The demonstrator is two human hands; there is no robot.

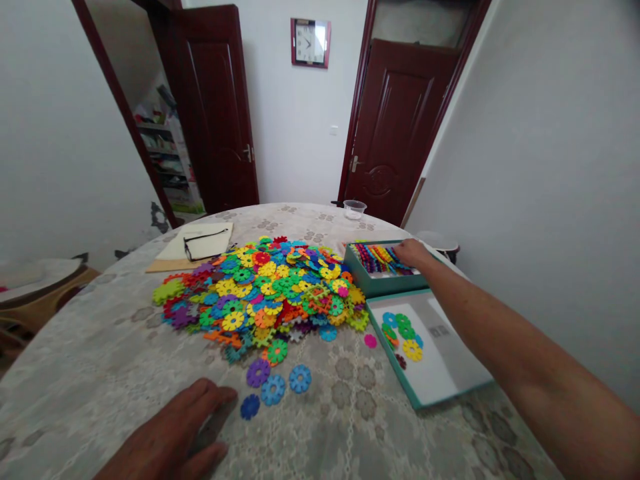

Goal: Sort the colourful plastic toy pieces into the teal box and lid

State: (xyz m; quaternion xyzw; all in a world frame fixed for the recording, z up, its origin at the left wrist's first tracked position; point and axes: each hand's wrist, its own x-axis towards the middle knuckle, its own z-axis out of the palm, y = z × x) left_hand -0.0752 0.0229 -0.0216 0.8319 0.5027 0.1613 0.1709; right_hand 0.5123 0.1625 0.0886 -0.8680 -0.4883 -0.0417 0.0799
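Note:
My left hand (185,427) rests on the patterned tablecloth (330,440), fingers stretched and thumb apart, with nothing in it. Just beyond its fingertips lie a dark blue disc (250,407), two light blue discs (273,390) and a purple disc (258,373), all notched plastic. My right hand (411,255) reaches into a teal box (385,287) at its right end, over rows of colourful notched discs (375,259). Its fingertips are hidden, so what they hold is unclear. A large heap of notched discs (270,287) spreads over the middle of the table.
A teal-edged box lid (450,380) with a white inside holds several loose discs. Eyeglasses (200,247) lie on a paper pad (220,237) at the left back. A clear plastic bowl (355,210) stands at the far edge. A pink disc (370,341) lies beside the lid.

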